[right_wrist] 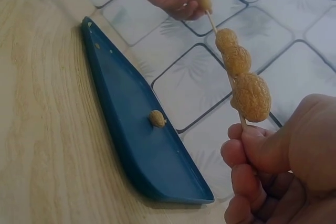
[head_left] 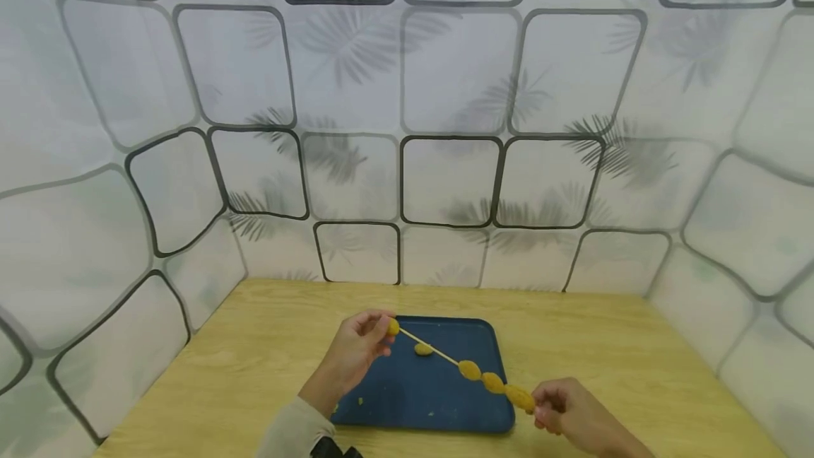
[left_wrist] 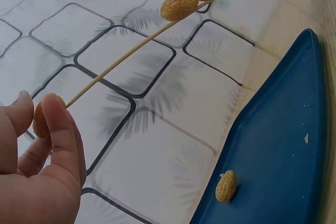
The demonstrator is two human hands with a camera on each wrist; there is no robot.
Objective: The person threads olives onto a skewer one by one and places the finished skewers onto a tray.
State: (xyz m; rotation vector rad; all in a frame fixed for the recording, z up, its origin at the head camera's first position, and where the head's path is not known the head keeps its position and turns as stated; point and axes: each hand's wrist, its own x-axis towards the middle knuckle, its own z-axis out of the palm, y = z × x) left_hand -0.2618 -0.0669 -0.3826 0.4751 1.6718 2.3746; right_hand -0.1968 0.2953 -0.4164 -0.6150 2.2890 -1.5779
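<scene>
Pinched by the left hand (head_left: 356,346), with thumb and fingertips, is the end piece (head_left: 393,327), a yellow-brown oval at one tip of a thin stick (left_wrist: 118,64). Thumb and fingers of the right hand (head_left: 569,412) grip the stick's other end, just past the largest of three wrinkled pieces (right_wrist: 237,59). These three sit against one another along the stick, with a bare length between them and the end piece. The stick slants across above the tray (head_left: 413,401), lower toward the right hand in the head view.

Left fingers cover part of the end piece, so how far the stick goes into it cannot be told; right fingers hide the other tip. In the left wrist view the upper edge trims the row of pieces, and only the right hand's fingers show. The right wrist view cuts off the left hand at the top.

A loose piece (left_wrist: 226,186) lies on the blue tray. Small pale crumbs (head_left: 360,400) on it are too tiny to identify. At the left sleeve (head_left: 295,431), a black object (head_left: 327,449) is cropped by the bottom edge and hard to make out.
</scene>
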